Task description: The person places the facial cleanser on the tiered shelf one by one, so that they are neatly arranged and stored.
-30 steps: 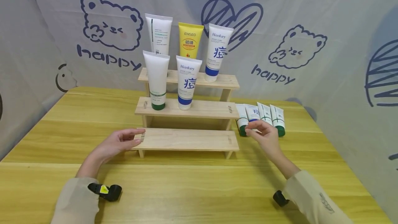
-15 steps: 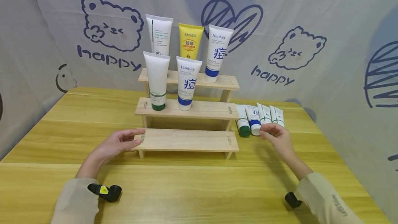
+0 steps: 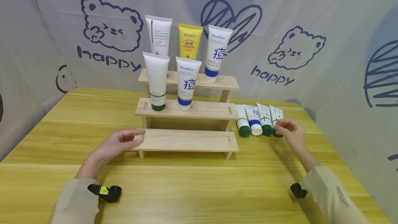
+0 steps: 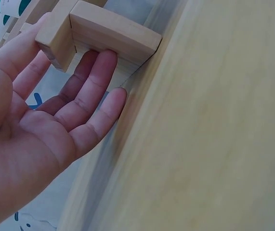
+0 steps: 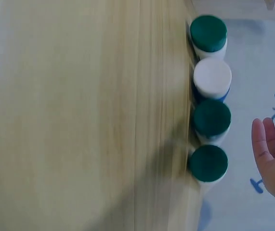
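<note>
My left hand (image 3: 116,143) grips the left end of the lowest step (image 3: 189,140) of a wooden three-step display stand. In the left wrist view, its fingers curl by the step's leg (image 4: 113,29). My right hand (image 3: 293,134), fingers loosely bent and holding nothing, hovers by the rightmost green-capped tube (image 3: 276,113) in a row of squeeze tubes lying on the table. Beside that one lie another green-capped tube (image 3: 264,118), a blue-banded white tube (image 3: 254,120) and a green-capped tube (image 3: 242,122) nearest the stand. Their caps face me.
On the middle step stand a white green-capped tube (image 3: 157,78) and a Hankey tube (image 3: 187,82). Behind them, the top step holds a white tube (image 3: 160,34), a yellow ENSEO tube (image 3: 190,40) and a Hankey tube (image 3: 217,51). A printed curtain (image 3: 124,75) hangs behind the table (image 3: 199,189).
My right hand has moved rightward along the row of lying tubes, from the leftmost to the rightmost, uncovering the others. My left hand has stayed on the stand.
</note>
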The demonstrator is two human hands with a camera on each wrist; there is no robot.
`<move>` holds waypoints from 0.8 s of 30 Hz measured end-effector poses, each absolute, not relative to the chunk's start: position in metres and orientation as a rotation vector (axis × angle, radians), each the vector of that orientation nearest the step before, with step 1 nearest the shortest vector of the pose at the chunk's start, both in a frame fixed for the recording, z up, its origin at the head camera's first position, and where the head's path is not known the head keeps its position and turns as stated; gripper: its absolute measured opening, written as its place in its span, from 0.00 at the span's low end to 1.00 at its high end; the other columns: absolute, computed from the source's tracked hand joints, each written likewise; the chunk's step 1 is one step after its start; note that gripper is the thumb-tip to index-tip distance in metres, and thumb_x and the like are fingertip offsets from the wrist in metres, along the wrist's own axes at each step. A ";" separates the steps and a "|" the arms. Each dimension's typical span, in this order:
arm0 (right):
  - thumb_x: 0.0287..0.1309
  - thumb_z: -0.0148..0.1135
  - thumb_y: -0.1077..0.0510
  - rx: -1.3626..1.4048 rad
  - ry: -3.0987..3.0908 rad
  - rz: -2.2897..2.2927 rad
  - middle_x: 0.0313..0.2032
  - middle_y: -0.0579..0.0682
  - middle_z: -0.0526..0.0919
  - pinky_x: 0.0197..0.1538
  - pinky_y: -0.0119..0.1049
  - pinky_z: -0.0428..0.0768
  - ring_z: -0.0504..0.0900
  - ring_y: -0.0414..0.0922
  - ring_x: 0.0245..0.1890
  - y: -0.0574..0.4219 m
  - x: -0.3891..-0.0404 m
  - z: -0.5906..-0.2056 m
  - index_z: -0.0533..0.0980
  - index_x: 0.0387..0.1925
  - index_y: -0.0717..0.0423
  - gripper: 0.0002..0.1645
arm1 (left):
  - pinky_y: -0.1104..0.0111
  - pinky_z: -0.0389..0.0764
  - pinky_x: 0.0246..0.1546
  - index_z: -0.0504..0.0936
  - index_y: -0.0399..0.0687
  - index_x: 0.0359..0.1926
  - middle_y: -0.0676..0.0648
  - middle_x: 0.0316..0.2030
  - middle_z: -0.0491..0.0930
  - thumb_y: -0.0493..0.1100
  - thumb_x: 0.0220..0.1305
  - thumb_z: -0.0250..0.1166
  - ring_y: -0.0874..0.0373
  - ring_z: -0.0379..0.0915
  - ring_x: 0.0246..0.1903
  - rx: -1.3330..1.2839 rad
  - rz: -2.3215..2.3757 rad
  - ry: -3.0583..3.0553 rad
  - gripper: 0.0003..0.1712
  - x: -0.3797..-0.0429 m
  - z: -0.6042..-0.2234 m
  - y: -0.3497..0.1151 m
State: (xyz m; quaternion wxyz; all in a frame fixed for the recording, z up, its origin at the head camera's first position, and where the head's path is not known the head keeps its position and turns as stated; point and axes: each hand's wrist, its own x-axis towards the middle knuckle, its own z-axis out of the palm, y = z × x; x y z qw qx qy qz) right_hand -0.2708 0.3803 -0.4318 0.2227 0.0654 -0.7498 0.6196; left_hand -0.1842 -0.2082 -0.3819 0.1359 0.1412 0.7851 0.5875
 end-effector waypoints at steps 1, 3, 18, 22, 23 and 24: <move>0.45 0.68 0.64 0.160 -2.072 1.696 0.30 0.52 0.79 0.26 0.28 0.77 0.78 0.41 0.28 0.383 -0.272 -0.432 0.75 0.32 0.65 0.12 | 0.67 0.71 0.40 0.64 0.35 0.60 0.35 0.58 0.59 0.45 0.62 0.58 0.47 0.58 0.48 0.408 1.704 2.271 0.29 -0.184 -0.382 -0.208; 0.45 0.68 0.62 0.103 -2.085 1.644 0.30 0.50 0.79 0.26 0.26 0.76 0.77 0.41 0.28 0.388 -0.274 -0.431 0.76 0.32 0.63 0.11 | 0.68 0.71 0.40 0.65 0.35 0.60 0.35 0.59 0.59 0.45 0.62 0.58 0.47 0.57 0.48 0.409 1.704 2.272 0.29 -0.184 -0.382 -0.208; 0.49 0.64 0.45 -0.201 -2.413 1.287 0.44 0.55 0.73 0.37 0.21 0.68 0.69 0.37 0.40 0.398 -0.281 -0.421 0.72 0.49 0.62 0.31 | 0.68 0.71 0.39 0.64 0.35 0.60 0.36 0.59 0.59 0.44 0.62 0.58 0.50 0.58 0.47 0.410 1.720 2.260 0.29 -0.185 -0.383 -0.209; 0.50 0.64 0.47 -0.227 -2.511 1.344 0.51 0.63 0.68 0.42 0.27 0.70 0.67 0.47 0.48 0.382 -0.265 -0.399 0.69 0.53 0.62 0.33 | 0.68 0.72 0.41 0.64 0.35 0.61 0.36 0.60 0.58 0.45 0.61 0.58 0.47 0.57 0.50 0.408 1.724 2.245 0.30 -0.185 -0.383 -0.209; 0.51 0.63 0.48 -0.227 -2.544 1.361 0.53 0.65 0.66 0.45 0.31 0.70 0.65 0.51 0.51 0.378 -0.261 -0.393 0.68 0.54 0.63 0.34 | 0.69 0.71 0.41 0.64 0.35 0.61 0.36 0.60 0.58 0.45 0.61 0.58 0.47 0.57 0.51 0.408 1.724 2.242 0.30 -0.185 -0.383 -0.209; 0.52 0.62 0.49 -0.228 -2.570 1.388 0.55 0.67 0.64 0.47 0.36 0.69 0.63 0.54 0.53 0.374 -0.257 -0.386 0.66 0.56 0.64 0.34 | 0.69 0.71 0.42 0.64 0.36 0.61 0.36 0.60 0.57 0.45 0.61 0.58 0.47 0.56 0.52 0.408 1.723 2.243 0.30 -0.185 -0.383 -0.209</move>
